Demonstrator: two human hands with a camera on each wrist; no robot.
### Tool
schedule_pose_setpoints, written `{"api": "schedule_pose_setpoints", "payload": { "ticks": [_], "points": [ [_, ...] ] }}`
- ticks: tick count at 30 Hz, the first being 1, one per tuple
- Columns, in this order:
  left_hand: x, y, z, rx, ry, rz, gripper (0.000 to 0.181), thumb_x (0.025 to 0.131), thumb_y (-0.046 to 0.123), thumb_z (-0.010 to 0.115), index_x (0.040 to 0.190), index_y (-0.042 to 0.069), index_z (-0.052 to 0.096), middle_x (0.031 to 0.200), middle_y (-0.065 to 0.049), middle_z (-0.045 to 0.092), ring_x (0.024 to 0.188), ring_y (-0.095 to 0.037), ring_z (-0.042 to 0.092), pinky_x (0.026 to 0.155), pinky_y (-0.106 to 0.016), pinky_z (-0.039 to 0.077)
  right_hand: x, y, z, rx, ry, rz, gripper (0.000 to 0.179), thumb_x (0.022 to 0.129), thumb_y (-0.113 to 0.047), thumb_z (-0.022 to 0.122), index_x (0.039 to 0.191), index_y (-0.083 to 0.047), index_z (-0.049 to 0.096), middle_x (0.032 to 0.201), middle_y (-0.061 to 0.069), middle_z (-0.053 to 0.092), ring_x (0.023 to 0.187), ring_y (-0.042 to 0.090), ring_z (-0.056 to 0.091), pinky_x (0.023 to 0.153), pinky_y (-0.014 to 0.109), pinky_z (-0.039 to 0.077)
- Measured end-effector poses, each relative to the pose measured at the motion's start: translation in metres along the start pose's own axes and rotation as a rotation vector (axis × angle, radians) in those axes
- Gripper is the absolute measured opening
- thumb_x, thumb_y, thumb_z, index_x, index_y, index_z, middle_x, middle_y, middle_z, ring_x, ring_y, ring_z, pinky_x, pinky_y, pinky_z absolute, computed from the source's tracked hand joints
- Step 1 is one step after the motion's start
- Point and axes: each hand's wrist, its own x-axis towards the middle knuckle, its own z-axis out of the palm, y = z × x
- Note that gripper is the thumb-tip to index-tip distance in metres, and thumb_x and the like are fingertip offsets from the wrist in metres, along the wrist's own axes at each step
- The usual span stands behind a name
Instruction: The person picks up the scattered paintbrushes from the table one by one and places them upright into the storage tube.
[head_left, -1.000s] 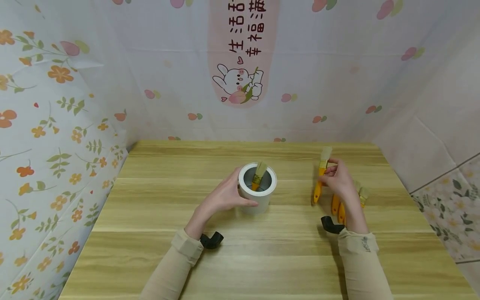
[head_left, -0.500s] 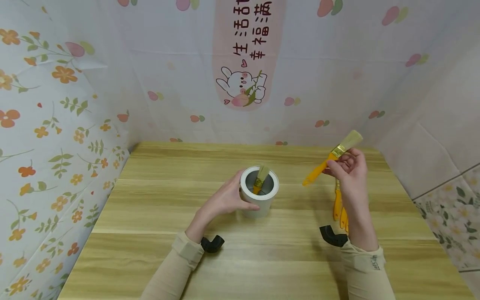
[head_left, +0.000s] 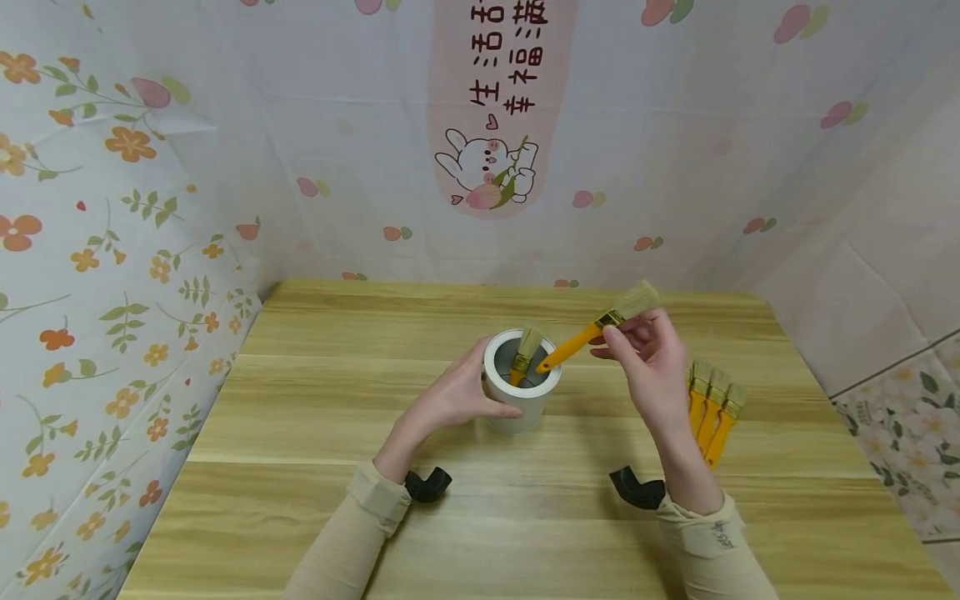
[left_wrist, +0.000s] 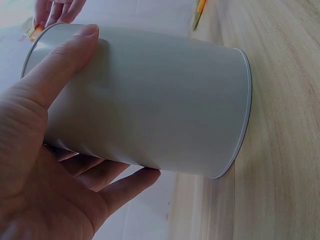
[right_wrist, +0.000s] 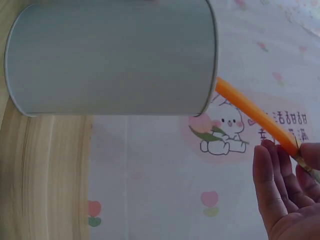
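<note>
A white can stands upright on the wooden table, its mouth facing up. My left hand grips it from the left, thumb along the near side in the left wrist view and fingers round the far side. Inside the can leans a paintbrush, bristles up. My right hand pinches a second paintbrush near its metal ferrule. That brush slants, bristles up to the right, and the tip of its orange handle overlaps the can's opening. In the right wrist view the handle reaches the can's rim.
Several more paintbrushes with orange handles lie side by side on the table, right of my right forearm. A patterned sheet hangs behind the table, and a floral one hangs at the left.
My right hand has lifted the paintbrush off the table, tilted it bristles to the right, and carried it left to the can. My left hand keeps its grip on the can.
</note>
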Motion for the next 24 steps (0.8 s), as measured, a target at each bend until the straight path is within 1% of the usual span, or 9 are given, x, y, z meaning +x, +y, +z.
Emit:
{"api": "schedule_pose_setpoints", "payload": {
  "ticks": [3,5,8,10,15,16,19,22,24],
  "points": [
    [0.0,0.0,0.0,0.005,-0.003,-0.006,0.111,0.07,0.034,0.096,0.158,0.027,0.028,0.147,0.003,0.051,0.133,-0.018,0.053,0.113,-0.046,0.046,-0.002,0.001,0.004,-0.104,-0.024,-0.014,0.019,0.1,-0.003,0.063,0.112,0.009,0.053,0.095,-0.001,0.072,0.086,0.01,0.075,0.074,0.027,0.063],
    [0.0,0.0,0.0,0.005,-0.003,-0.005,0.111,0.07,0.033,0.096,0.158,0.027,0.028,0.147,0.003,0.051,0.133,-0.018,0.053,0.112,-0.046,0.047,-0.002,0.002,0.006,-0.164,-0.043,-0.025,0.019,0.1,-0.003,0.063,0.115,0.008,0.057,0.096,0.003,0.073,0.086,0.009,0.074,0.074,0.026,0.063],
    [0.001,-0.001,0.0,0.003,-0.001,0.001,0.111,0.07,0.033,0.096,0.158,0.028,0.028,0.147,0.003,0.051,0.133,-0.018,0.054,0.112,-0.047,0.047,-0.003,0.006,0.008,-0.252,-0.078,-0.038,0.018,0.1,-0.005,0.064,0.116,0.003,0.063,0.097,0.012,0.073,0.085,0.007,0.073,0.074,0.022,0.062],
    [0.001,-0.001,0.0,-0.002,-0.001,0.003,0.111,0.07,0.033,0.096,0.158,0.028,0.028,0.147,0.003,0.051,0.133,-0.018,0.054,0.112,-0.047,0.047,-0.004,0.009,0.009,-0.33,-0.103,-0.049,0.015,0.1,-0.007,0.065,0.113,0.001,0.067,0.097,0.016,0.073,0.084,0.01,0.073,0.073,0.02,0.061],
    [0.001,-0.002,0.0,-0.002,0.0,0.008,0.112,0.07,0.034,0.096,0.158,0.027,0.028,0.147,0.004,0.051,0.133,-0.017,0.054,0.113,-0.046,0.046,-0.006,0.014,0.014,-0.552,-0.158,-0.066,0.012,0.099,-0.017,0.07,0.107,-0.008,0.073,0.1,0.009,0.075,0.088,0.02,0.073,0.075,0.017,0.058],
    [0.001,-0.002,0.001,0.001,0.001,0.009,0.112,0.07,0.034,0.097,0.158,0.027,0.028,0.147,0.004,0.051,0.132,-0.017,0.054,0.113,-0.046,0.046,-0.007,0.014,0.015,-0.584,-0.167,-0.07,0.011,0.099,-0.017,0.071,0.106,-0.009,0.074,0.101,0.007,0.075,0.089,0.019,0.072,0.076,0.017,0.057],
    [0.001,-0.002,0.001,-0.001,0.003,0.011,0.112,0.07,0.033,0.097,0.158,0.026,0.028,0.147,0.003,0.051,0.132,-0.017,0.054,0.112,-0.046,0.047,-0.007,0.015,0.017,-0.625,-0.191,-0.071,0.01,0.098,-0.018,0.072,0.105,-0.012,0.075,0.104,0.005,0.075,0.095,0.018,0.07,0.079,0.02,0.057],
    [0.001,-0.001,0.001,-0.003,0.002,0.004,0.113,0.07,0.034,0.097,0.159,0.026,0.028,0.146,0.003,0.052,0.131,-0.017,0.055,0.112,-0.046,0.047,-0.007,0.014,0.017,-0.627,-0.204,-0.063,0.012,0.098,-0.017,0.071,0.108,-0.012,0.076,0.108,0.004,0.075,0.097,0.017,0.069,0.08,0.022,0.058],
    [0.0,-0.001,0.001,0.0,0.001,-0.002,0.114,0.07,0.034,0.097,0.159,0.026,0.027,0.147,0.002,0.051,0.131,-0.018,0.054,0.112,-0.046,0.047,-0.006,0.014,0.016,-0.626,-0.206,-0.051,0.016,0.099,-0.018,0.07,0.112,-0.011,0.075,0.11,0.005,0.075,0.099,0.018,0.069,0.081,0.02,0.056]
  ]
}}
